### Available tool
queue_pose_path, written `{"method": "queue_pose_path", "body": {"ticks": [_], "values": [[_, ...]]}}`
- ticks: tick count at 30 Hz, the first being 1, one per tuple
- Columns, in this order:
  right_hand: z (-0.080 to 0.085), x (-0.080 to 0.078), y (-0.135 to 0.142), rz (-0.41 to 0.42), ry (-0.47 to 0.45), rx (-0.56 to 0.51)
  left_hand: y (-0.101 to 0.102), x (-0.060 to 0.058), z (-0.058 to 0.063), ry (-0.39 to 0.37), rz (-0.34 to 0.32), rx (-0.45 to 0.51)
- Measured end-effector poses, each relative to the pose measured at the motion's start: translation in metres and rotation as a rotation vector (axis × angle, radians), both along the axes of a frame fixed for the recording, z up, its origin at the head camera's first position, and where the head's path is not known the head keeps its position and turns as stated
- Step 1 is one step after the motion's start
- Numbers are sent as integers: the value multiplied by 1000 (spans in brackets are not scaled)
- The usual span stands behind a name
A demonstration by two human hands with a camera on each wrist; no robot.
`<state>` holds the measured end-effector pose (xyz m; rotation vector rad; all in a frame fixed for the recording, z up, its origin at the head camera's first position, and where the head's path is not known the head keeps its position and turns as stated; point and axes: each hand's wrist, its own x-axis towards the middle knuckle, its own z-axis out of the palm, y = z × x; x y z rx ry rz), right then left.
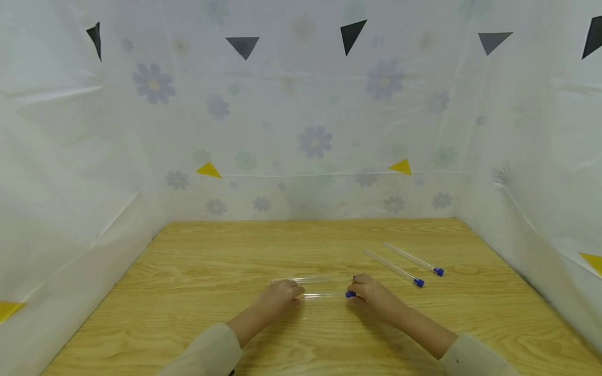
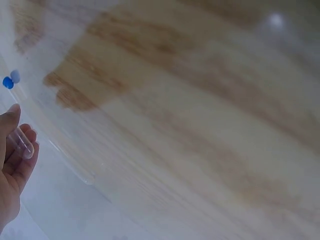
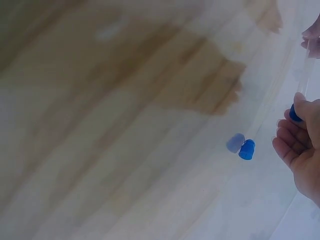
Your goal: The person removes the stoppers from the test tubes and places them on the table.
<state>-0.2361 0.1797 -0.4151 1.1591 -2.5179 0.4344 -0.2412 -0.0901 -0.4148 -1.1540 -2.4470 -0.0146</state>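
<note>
My left hand grips the rounded end of a clear test tube lying level just above the table. In the left wrist view, that tube end lies between thumb and fingers. My right hand pinches a blue cap at the tube's other end; in the right wrist view, thumb and fingers partly cover this cap. Whether cap and tube are fully joined I cannot tell. Behind lies a second clear tube, its blue cap touching the table beside a pale reflection.
Two more blue-capped tubes, a nearer one and a farther one, lie slanted on the wooden table at the right. White flowered sheeting walls the table at the back and both sides.
</note>
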Motion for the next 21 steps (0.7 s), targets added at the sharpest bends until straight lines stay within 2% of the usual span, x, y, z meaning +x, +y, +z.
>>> {"method": "queue_pose_path", "body": {"ticks": [9, 21], "values": [[-1, 0, 0, 0, 4, -8, 1, 2, 0, -76, 30, -7], [2, 2, -2, -14, -11, -20, -1, 2, 0, -61, 10, 10]]}}
